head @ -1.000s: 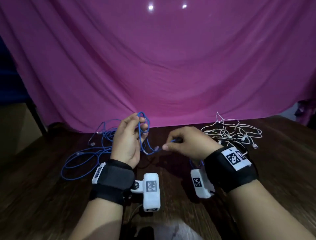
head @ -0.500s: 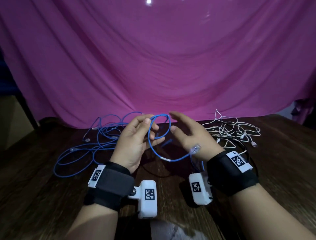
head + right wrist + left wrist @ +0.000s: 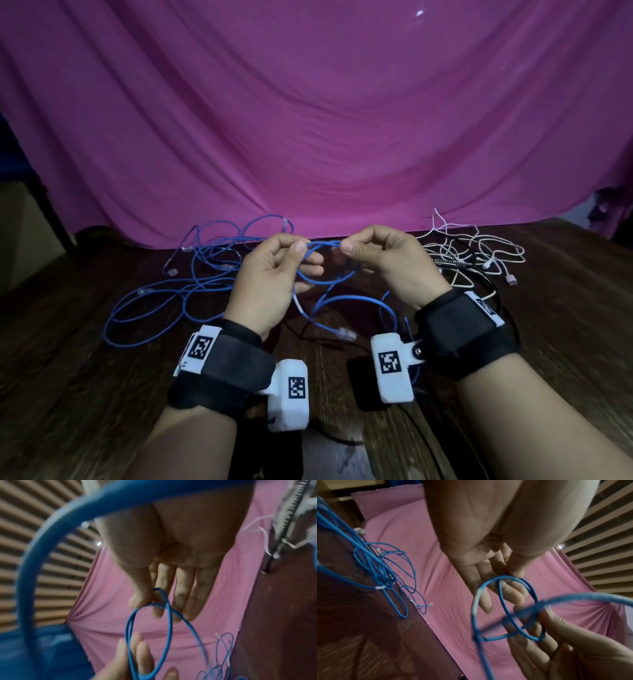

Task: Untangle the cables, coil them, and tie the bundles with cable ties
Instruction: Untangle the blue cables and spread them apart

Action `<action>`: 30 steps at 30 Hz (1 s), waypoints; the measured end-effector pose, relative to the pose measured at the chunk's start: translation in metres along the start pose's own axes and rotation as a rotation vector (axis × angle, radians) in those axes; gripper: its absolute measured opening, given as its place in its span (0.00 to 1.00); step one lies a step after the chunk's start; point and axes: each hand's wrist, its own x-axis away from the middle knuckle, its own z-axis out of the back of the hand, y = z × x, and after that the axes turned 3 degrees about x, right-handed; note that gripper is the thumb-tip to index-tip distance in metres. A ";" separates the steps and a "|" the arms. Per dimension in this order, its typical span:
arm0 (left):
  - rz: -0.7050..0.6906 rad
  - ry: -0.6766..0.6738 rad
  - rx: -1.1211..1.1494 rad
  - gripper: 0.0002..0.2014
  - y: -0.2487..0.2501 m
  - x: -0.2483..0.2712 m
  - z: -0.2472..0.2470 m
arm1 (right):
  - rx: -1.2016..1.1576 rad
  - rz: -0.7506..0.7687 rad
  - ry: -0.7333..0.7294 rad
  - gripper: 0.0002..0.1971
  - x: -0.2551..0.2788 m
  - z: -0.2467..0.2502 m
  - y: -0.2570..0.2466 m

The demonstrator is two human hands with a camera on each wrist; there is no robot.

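Observation:
A small coil of blue cable [image 3: 320, 274] hangs in the air between both hands above the dark wooden table [image 3: 85, 377]. My left hand [image 3: 296, 249] pinches the top of the loop between thumb and forefinger, with the other fingers behind the coil. My right hand [image 3: 347, 246] pinches the same strand a little to the right. The cable's clear plug [image 3: 346, 333] trails down near the table. In the left wrist view the left hand [image 3: 511, 574] holds the blue loop [image 3: 502, 601]. The right wrist view shows the right hand [image 3: 153, 597] gripping the loop [image 3: 169, 627].
More blue cables [image 3: 191, 274] lie tangled on the table to the left. A tangle of white cables [image 3: 479, 255] with a black cable [image 3: 493, 291] lies to the right. A pink cloth [image 3: 308, 120] hangs behind the table.
My right hand, open beside the loop half a second ago, now pinches its top. Both hands have come closer together, and the plug end has dropped toward the table.

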 end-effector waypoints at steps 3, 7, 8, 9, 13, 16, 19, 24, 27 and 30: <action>0.039 0.146 0.164 0.06 0.000 -0.006 0.014 | -0.300 -0.126 0.115 0.09 -0.008 0.009 0.003; 0.167 0.233 0.432 0.07 0.002 -0.010 0.020 | -0.519 -0.209 0.082 0.09 -0.011 0.007 0.007; 0.192 0.240 0.454 0.07 0.003 -0.011 0.021 | -0.511 -0.213 0.066 0.08 -0.011 0.006 0.008; 0.212 0.242 0.466 0.07 0.003 -0.012 0.023 | -0.498 -0.208 0.059 0.07 -0.012 0.007 0.009; 0.188 0.263 0.474 0.11 0.006 -0.013 0.029 | -0.440 -0.179 0.053 0.07 -0.011 0.017 0.007; 0.107 0.272 0.410 0.10 0.010 -0.011 0.025 | -0.157 -0.150 0.008 0.08 -0.008 0.016 0.009; 0.040 0.277 0.396 0.09 0.012 -0.010 0.021 | 0.090 -0.173 -0.139 0.03 0.004 0.009 0.007; -0.036 0.283 0.462 0.08 0.017 -0.010 0.020 | 0.395 -0.256 -0.616 0.29 0.016 0.005 0.009; -0.088 0.331 0.398 0.09 0.018 -0.011 0.024 | 0.412 -0.177 -0.677 0.12 0.016 0.003 0.008; -0.173 0.335 0.165 0.07 0.016 -0.011 0.025 | 0.129 -0.090 -0.348 0.14 0.007 0.005 0.003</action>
